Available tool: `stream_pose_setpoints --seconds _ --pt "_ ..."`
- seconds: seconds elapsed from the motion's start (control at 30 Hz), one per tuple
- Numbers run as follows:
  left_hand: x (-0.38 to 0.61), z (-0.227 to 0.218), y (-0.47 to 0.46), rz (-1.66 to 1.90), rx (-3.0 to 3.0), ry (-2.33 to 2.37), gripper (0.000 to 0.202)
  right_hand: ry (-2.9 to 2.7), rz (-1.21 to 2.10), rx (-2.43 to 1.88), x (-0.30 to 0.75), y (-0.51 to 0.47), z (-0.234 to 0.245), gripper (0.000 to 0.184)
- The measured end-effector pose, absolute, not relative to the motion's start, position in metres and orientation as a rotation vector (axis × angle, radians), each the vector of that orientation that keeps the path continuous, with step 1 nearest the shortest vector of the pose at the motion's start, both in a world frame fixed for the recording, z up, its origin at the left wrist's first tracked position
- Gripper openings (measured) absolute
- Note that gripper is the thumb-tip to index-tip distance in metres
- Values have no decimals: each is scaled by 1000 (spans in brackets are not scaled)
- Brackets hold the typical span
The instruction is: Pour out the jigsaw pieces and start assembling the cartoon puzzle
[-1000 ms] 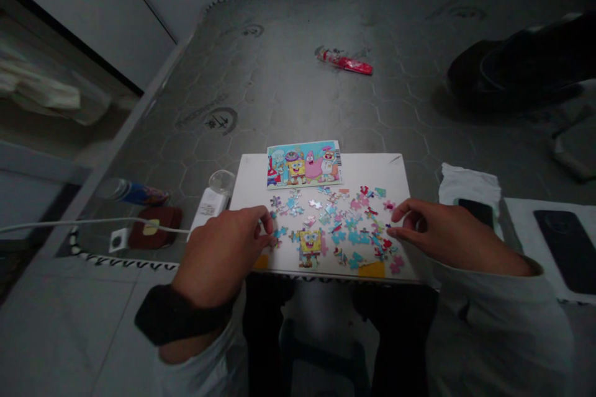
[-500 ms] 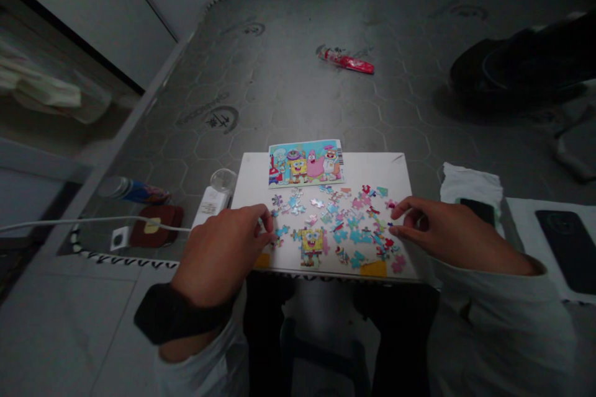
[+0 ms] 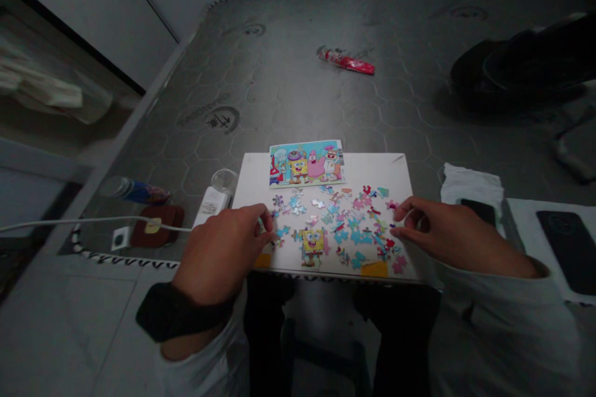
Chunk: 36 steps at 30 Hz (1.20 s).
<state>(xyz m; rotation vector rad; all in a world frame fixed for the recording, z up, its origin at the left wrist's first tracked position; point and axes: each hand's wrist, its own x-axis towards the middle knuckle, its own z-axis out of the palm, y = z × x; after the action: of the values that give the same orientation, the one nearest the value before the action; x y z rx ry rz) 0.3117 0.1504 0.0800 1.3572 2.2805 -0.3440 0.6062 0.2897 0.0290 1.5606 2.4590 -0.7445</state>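
Little has moved since the earlier frame: both hands are kept at the same edges of the piece cluster. Grey hexagon-quilted mattress [image 3: 298, 93] is noted beneath the flat white rectangular board [image 3: 372, 167]. Colourful cartoon reference picture [image 3: 306, 163] lies at the board's far edge. Left hand [image 3: 223, 254] rests at the left, fingers curled, tips pinched at small pieces. Right hand [image 3: 449, 232] rests at the right, fingers pinched loosely. Scattered colourful jigsaw pieces [image 3: 344, 223] lie between them.
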Motion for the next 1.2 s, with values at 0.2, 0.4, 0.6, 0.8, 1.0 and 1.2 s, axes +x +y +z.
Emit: stream_pose_setpoints --seconds 0.2,0.4,0.6,0.8,1.0,1.2 --pt "312 82 151 -365 1364 2292 13 2470 -730 1553 605 289 30 15" --pt "314 81 151 -350 1359 2295 16 2467 -770 1544 606 288 31 16" --pt "316 80 151 -339 1384 2291 16 2503 -772 1524 606 288 30 14" --pt "319 79 153 -340 1402 2282 14 2452 -762 1544 606 287 35 13" --pt "321 78 155 -360 1397 2272 14 2474 -729 1570 606 287 35 14" --pt "322 81 155 -367 1378 2285 13 2498 -738 1555 607 288 32 16"
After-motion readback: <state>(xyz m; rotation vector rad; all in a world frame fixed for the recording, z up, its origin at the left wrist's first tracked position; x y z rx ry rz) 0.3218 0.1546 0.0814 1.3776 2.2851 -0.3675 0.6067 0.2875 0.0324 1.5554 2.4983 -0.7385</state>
